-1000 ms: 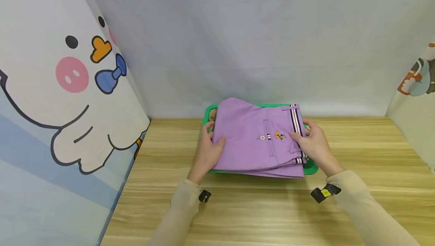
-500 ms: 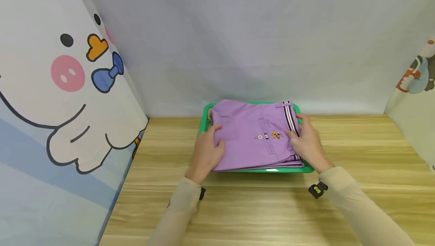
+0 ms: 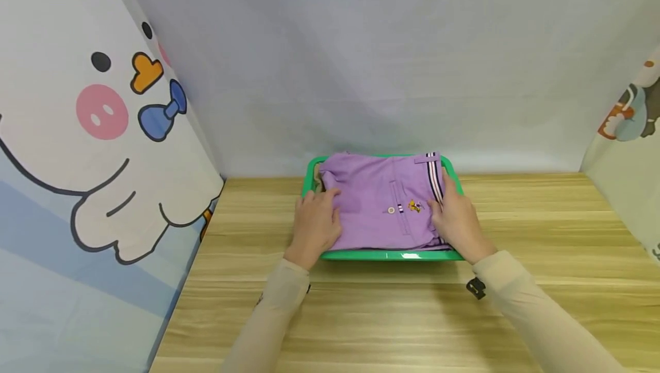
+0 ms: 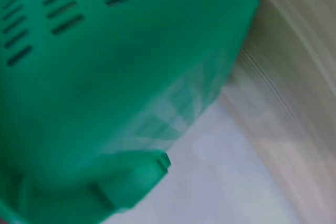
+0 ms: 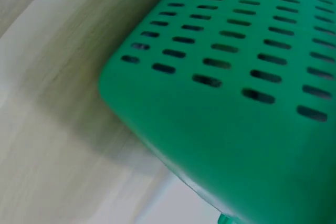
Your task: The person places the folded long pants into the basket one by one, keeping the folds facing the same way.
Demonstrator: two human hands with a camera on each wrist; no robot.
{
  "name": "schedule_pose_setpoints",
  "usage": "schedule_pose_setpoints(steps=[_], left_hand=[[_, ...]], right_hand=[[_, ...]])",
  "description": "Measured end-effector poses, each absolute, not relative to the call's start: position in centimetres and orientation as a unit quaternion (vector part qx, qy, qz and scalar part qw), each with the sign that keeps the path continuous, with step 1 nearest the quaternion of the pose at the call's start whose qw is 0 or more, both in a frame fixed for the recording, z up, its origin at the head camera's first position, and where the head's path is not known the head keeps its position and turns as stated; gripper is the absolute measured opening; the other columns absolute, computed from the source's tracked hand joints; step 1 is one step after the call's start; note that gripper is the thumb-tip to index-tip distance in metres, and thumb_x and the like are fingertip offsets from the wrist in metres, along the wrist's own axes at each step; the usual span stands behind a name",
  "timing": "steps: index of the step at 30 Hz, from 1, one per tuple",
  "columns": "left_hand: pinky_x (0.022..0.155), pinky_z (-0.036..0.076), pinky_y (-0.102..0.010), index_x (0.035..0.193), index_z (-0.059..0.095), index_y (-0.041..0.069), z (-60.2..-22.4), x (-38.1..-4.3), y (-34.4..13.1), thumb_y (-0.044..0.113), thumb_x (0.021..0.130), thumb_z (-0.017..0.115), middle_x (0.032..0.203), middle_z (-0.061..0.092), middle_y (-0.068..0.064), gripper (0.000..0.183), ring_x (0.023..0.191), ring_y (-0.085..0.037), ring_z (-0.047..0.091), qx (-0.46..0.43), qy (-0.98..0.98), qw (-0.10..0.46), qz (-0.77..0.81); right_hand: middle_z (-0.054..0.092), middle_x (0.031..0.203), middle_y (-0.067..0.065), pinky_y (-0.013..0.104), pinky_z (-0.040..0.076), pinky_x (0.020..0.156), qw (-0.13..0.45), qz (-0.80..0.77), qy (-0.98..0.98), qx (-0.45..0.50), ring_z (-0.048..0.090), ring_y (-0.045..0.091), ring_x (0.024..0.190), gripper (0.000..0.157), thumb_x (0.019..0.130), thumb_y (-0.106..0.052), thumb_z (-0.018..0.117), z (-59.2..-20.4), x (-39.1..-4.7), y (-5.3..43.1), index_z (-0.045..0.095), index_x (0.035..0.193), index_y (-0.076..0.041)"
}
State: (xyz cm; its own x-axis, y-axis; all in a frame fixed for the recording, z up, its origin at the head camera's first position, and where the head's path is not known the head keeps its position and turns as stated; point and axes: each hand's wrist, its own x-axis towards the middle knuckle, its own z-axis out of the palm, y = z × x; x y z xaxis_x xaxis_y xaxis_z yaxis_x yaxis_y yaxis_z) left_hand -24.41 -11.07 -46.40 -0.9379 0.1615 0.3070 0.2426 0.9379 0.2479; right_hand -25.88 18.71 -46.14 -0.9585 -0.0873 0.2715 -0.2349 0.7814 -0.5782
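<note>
Folded purple trousers [image 3: 361, 212] lie in a green plastic basket [image 3: 371, 255], a button and small embroidered motif facing up and a striped waistband at the right end. At the left end my left hand [image 3: 313, 227] grips the trousers' edge, thumb and fingers bent over it beside the basket rim. My right hand [image 3: 459, 221] holds the waistband end, its thumb on top and the other fingers reaching down inside the right rim, partly hidden. Both wrist views show only the slotted outer wall of the basket [image 4: 105, 77], without the hands.
Something khaki [image 3: 317, 175] shows at the basket's left end, beside the trousers. The basket stands on a wood-grain table [image 3: 392, 315], near a pale back curtain [image 3: 381, 75]. A cartoon-printed curtain [image 3: 103, 189] borders the left side.
The trousers have sunk lower into the basket, uncovering its front rim. My right hand has shifted left with the waistband end; my left hand has turned further over the left edge.
</note>
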Motion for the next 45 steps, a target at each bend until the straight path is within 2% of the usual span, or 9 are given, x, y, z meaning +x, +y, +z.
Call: schedule_pose_setpoints(steps=[4, 7, 10, 12, 14, 17, 25, 35, 45], left_hand=[[0.089, 0.045, -0.044, 0.141, 0.063, 0.019, -47.0, -25.0, -11.3, 0.022, 0.107, 0.057, 0.119, 0.075, -0.01, 0.035, 0.103, -0.031, 0.062, -0.116, -0.982, 0.131, -0.07], [0.09, 0.046, -0.045, 0.14, 0.064, 0.02, -47.3, -25.0, -11.5, 0.023, 0.106, 0.058, 0.117, 0.069, -0.013, 0.035, 0.104, -0.033, 0.06, -0.114, -0.983, 0.136, -0.056], [0.1, 0.047, -0.052, 0.14, 0.065, 0.018, -47.2, -24.9, -11.5, 0.026, 0.104, 0.062, 0.131, 0.063, -0.018, 0.037, 0.118, -0.037, 0.057, -0.119, -0.981, 0.134, -0.071], [0.111, 0.045, -0.059, 0.144, 0.063, 0.016, -46.9, -25.1, -11.5, 0.031, 0.103, 0.063, 0.149, 0.055, -0.021, 0.043, 0.135, -0.04, 0.051, -0.131, -0.981, 0.119, -0.081], [0.121, 0.037, -0.065, 0.151, 0.057, 0.014, -46.4, -25.7, -11.6, 0.038, 0.103, 0.063, 0.165, 0.04, -0.021, 0.054, 0.152, -0.041, 0.038, -0.146, -0.981, 0.093, -0.086], [0.128, 0.026, -0.066, 0.161, 0.045, 0.013, -45.4, -27.0, -11.8, 0.048, 0.102, 0.063, 0.176, 0.024, -0.018, 0.071, 0.163, -0.039, 0.022, -0.168, -0.98, 0.052, -0.087], [0.131, 0.015, -0.068, 0.171, 0.025, 0.019, -44.5, -29.2, -12.4, 0.07, 0.096, 0.06, 0.18, 0.016, -0.01, 0.098, 0.168, -0.032, 0.013, -0.168, -0.983, -0.042, -0.061], [0.132, 0.001, -0.068, 0.17, 0.03, 0.023, -46.3, -28.5, -12.2, 0.052, 0.115, 0.025, 0.18, 0.017, -0.004, 0.062, 0.169, -0.029, 0.005, -0.174, -0.983, -0.065, 0.004], [0.132, 0.003, -0.069, 0.167, 0.039, 0.022, -45.8, -28.4, -13.0, 0.046, 0.114, 0.03, 0.179, 0.024, -0.004, 0.059, 0.168, -0.029, 0.008, -0.177, -0.979, -0.099, 0.013]], right_hand=[[0.068, 0.093, 0.039, 0.051, 0.059, 0.057, 0.094, 0.293, -0.947, 0.096, 0.067, 0.037, 0.065, 0.078, 0.101, -0.005, 0.064, -45.8, -26.1, 18.5, 0.021, 0.162, 0.015], [0.068, 0.094, 0.04, 0.051, 0.058, 0.055, 0.082, 0.28, -0.952, 0.093, 0.068, 0.038, 0.064, 0.081, 0.099, -0.008, 0.064, -45.4, -26.1, 18.3, 0.02, 0.163, 0.015], [0.064, 0.113, 0.044, 0.059, 0.06, 0.067, 0.106, 0.258, -0.956, 0.09, 0.07, 0.05, 0.083, 0.081, 0.097, -0.012, 0.064, -45.0, -25.8, 18.3, 0.023, 0.162, 0.014], [0.059, 0.13, 0.045, 0.066, 0.058, 0.086, 0.137, 0.235, -0.956, 0.111, 0.065, 0.056, 0.108, 0.079, 0.097, -0.014, 0.064, -44.8, -25.8, 18.5, 0.027, 0.161, 0.014], [0.048, 0.149, 0.043, 0.07, 0.048, 0.107, 0.164, 0.199, -0.955, 0.149, 0.053, 0.059, 0.132, 0.073, 0.099, -0.016, 0.064, -44.7, -26.0, 19.0, 0.034, 0.158, 0.014], [0.039, 0.164, 0.035, 0.07, 0.031, 0.124, 0.147, 0.145, -0.957, 0.206, 0.037, 0.055, 0.152, 0.068, 0.104, -0.024, 0.061, -44.3, -26.8, 19.8, 0.039, 0.159, 0.01], [0.03, 0.173, 0.022, 0.077, 0.005, 0.127, 0.003, 0.074, -0.97, 0.23, 0.022, 0.045, 0.163, 0.081, 0.107, -0.06, 0.049, -45.1, -29.3, 21.8, 0.034, 0.168, -0.009], [0.04, 0.169, 0.02, 0.079, -0.002, 0.125, 0.0, 0.034, -0.971, 0.236, 0.024, 0.049, 0.161, 0.079, 0.107, -0.063, 0.045, -46.3, -28.4, 22.5, 0.037, 0.167, -0.012], [0.041, 0.169, 0.019, 0.077, 0.002, 0.127, 0.011, 0.03, -0.971, 0.237, 0.017, 0.05, 0.162, 0.076, 0.106, -0.059, 0.046, -46.9, -27.5, 21.2, 0.039, 0.166, -0.012]])
